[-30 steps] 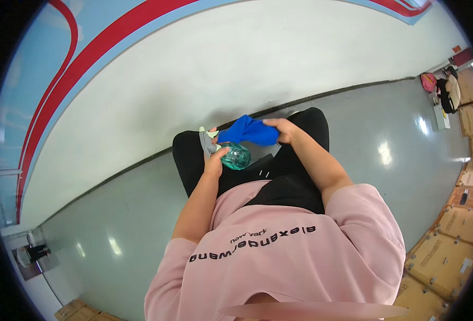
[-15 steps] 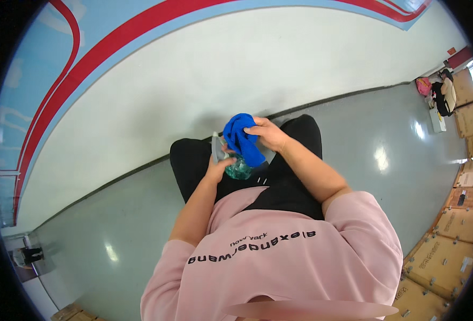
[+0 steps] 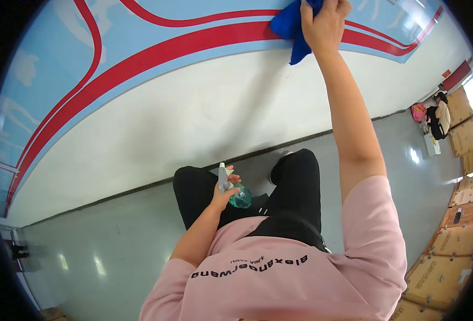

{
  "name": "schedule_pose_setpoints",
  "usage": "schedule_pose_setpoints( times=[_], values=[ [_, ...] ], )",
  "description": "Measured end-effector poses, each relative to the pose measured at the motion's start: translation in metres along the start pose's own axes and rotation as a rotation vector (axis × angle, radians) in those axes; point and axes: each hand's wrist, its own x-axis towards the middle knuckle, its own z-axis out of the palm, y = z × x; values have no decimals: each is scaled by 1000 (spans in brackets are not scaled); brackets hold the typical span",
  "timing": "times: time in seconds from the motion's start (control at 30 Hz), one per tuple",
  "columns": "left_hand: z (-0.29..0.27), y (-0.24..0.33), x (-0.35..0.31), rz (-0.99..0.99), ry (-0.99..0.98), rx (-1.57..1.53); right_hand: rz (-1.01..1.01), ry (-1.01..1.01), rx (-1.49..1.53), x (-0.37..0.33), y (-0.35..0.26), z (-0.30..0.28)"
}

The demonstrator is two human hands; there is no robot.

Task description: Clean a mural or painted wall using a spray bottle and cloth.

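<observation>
My right arm is stretched up and forward, and my right hand [image 3: 323, 24] presses a bunched blue cloth [image 3: 289, 22] against the glossy blue-and-red panel [image 3: 193, 47] on the wall. One corner of the cloth hangs over the panel's lower edge. Down by my lap, my left hand [image 3: 227, 191] grips a spray bottle [image 3: 241, 198] with a grey-and-white trigger head and a clear green body. The nozzle points toward the wall, and my fingers wrap around the neck just under the head.
White wall [image 3: 193, 101] runs below the panel down to a dark skirting line. Grey shiny floor [image 3: 113, 235] spreads to both sides. Stacked wooden crates [image 3: 450, 232] line the right, and a pink bag [image 3: 418, 112] with dark and pale items lies by the far right wall.
My right hand has carried the blue cloth from beside the bottle up and forward onto the wall panel. The spray bottle stays in my left hand near my lap.
</observation>
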Motion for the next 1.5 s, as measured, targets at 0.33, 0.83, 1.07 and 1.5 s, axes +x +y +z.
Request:
schedule_pose_setpoints(
  times=[0.33, 0.83, 1.07, 1.5],
  values=[
    [-2, -5, 0, 25, -61, -8, -504, -303, 360, -13, -151, 52],
    [-5, -14, -1, 50, 65, 7, -469, -239, -47, 22, -27, 24],
    [-10, -9, 1, 64, -6, 77, 383, -228, -302, -7, 104, 5],
    [-4, 4, -2, 200, -70, 226, -313, -416, 140, 26, -119, 22]
  ],
)
